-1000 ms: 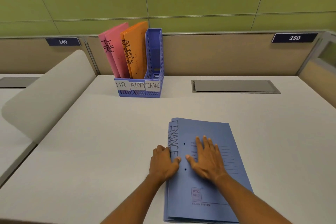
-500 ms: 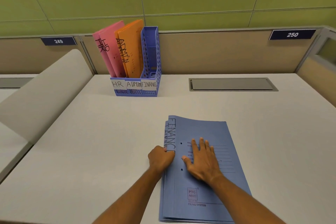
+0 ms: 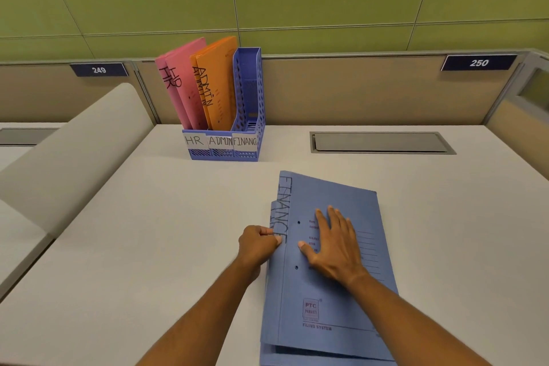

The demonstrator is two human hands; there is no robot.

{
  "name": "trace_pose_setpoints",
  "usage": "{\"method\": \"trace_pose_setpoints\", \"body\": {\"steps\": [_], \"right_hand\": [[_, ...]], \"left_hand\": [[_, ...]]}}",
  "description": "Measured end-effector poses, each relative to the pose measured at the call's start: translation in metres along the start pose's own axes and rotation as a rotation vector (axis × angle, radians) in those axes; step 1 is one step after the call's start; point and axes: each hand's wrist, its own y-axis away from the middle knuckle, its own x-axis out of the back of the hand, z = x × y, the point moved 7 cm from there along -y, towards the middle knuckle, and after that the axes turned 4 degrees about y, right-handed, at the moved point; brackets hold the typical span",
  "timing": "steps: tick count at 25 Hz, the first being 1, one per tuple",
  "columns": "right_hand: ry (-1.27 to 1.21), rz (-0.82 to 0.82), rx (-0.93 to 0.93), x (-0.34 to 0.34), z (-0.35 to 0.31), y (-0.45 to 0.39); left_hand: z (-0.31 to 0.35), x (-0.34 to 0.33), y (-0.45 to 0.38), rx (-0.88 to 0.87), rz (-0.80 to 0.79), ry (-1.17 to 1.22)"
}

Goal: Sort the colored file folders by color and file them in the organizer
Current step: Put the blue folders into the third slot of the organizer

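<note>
Two blue card folders marked FINANCE [image 3: 329, 270] lie stacked at the near edge of the pale grey desk [image 3: 148, 247].

The left hand [image 3: 258, 244] pinches the top folder's left spine edge, fingers curled; the right hand [image 3: 335, 244] presses flat on its cover, fingers spread. Bare desk separates the stack from the far blue plastic three-slot organizer [image 3: 246, 116], whose right FINANCE slot stands free beside pink HR folders [image 3: 181, 83] and orange ADMIN folders [image 3: 219, 83].
</note>
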Motion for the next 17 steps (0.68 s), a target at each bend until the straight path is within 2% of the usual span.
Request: {"method": "trace_pose_setpoints", "body": {"steps": [11,17], "right_hand": [[-0.052,0.267,0.123,0.106,-0.057,-0.084],[-0.04,0.497,0.129,0.192,-0.104,-0.151]], "left_hand": [[0.089,0.064,-0.02,-0.219,0.094,0.163],[0.139,0.12,-0.047,-0.361,0.172,0.2]]}}
